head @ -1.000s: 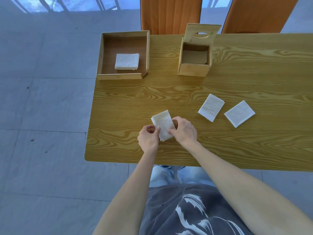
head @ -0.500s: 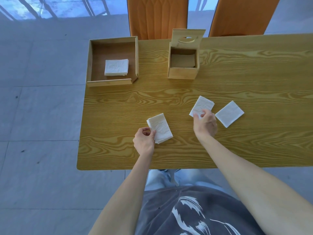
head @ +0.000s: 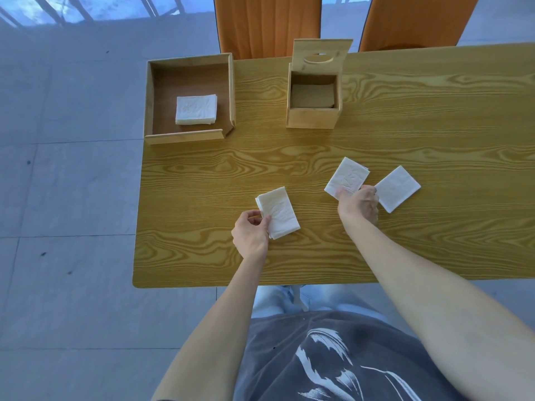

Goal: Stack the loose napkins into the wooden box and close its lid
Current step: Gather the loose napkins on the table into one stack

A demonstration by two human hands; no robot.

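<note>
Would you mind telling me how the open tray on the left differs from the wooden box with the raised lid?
The tray is wide, shallow and lidless; the wooden box is narrower, deeper and has a hinged lid standing open. The tray holds a napkin stack; the box shows no white napkins inside. Both are light wood and sit at the table's far side.

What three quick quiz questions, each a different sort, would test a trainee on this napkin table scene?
1. True or false: the hinged lid of the small wooden box stands open.
2. Which hand pinches the folded white napkin nearest the table edge: A left hand, B right hand?
3. Fill in: the white napkin stack lies in the shallow wooden ____.

Key: 1 true; 2 A; 3 tray.
</note>
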